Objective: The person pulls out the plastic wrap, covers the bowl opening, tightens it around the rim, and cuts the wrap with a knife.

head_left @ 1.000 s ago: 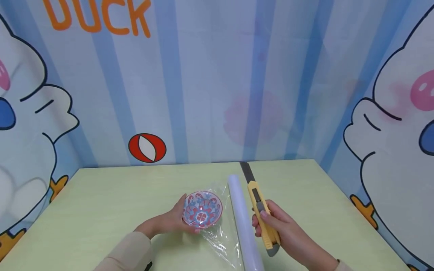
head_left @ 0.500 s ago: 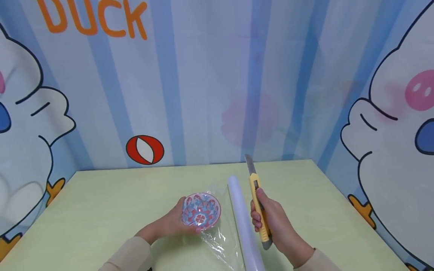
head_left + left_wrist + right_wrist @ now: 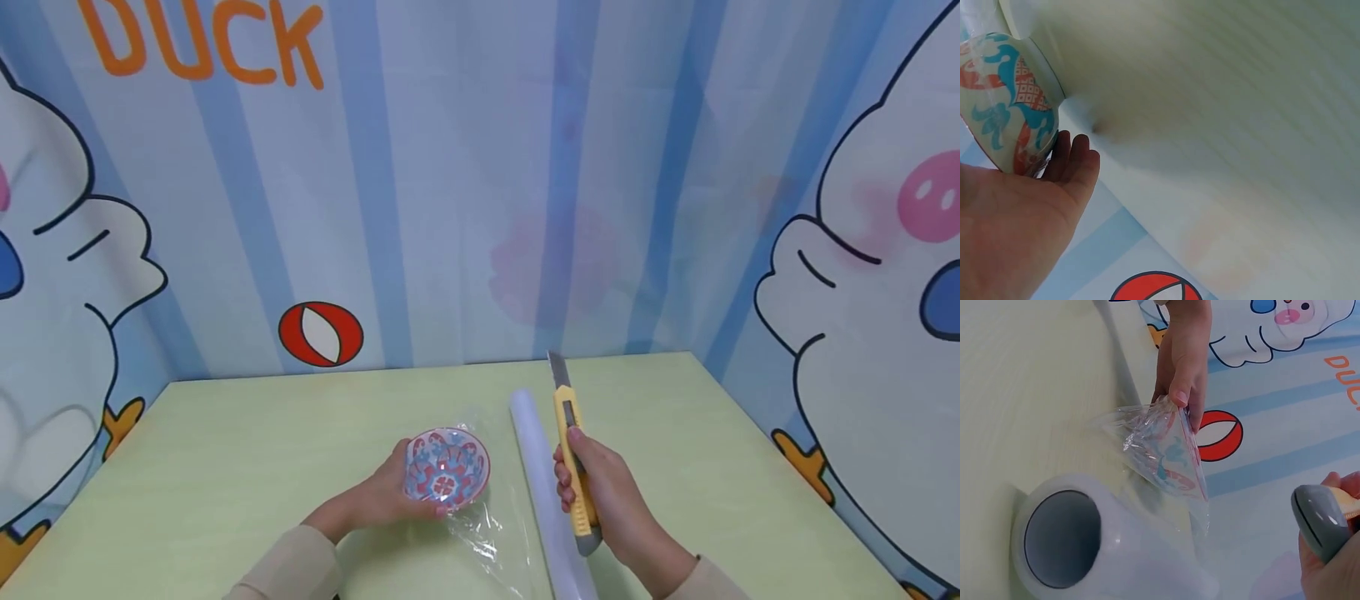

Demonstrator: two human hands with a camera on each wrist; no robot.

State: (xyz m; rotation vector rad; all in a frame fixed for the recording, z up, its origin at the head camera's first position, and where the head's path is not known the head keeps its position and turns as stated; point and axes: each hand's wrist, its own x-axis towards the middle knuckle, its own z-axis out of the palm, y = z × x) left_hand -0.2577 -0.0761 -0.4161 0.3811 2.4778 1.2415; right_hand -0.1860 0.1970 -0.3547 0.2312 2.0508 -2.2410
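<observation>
My left hand [image 3: 375,500] grips a small bowl [image 3: 447,468] by its left side, thumb near the rim. A red and blue flower pattern covers the bowl, which tilts toward the head camera. Clear plastic wrap [image 3: 487,537] covers the bowl and trails toward the roll; in the right wrist view the film [image 3: 1141,434] bunches around its outside. Fingers in the left wrist view lie along the patterned bowl wall [image 3: 1016,94]. My right hand [image 3: 622,508] holds a yellow utility knife [image 3: 567,417], blade out and pointing away, thumb on its upper side.
The roll of plastic wrap [image 3: 551,500] lies lengthwise on the pale green table [image 3: 262,450] between the bowl and the knife. Its hollow grey core [image 3: 1063,540] shows in the right wrist view. A printed curtain [image 3: 465,183] stands behind the table and along both sides.
The knife has turned in my right hand and its blade now shows narrower, with the hand slightly further left. The roll has shifted slightly right. My left hand still holds the bowl.
</observation>
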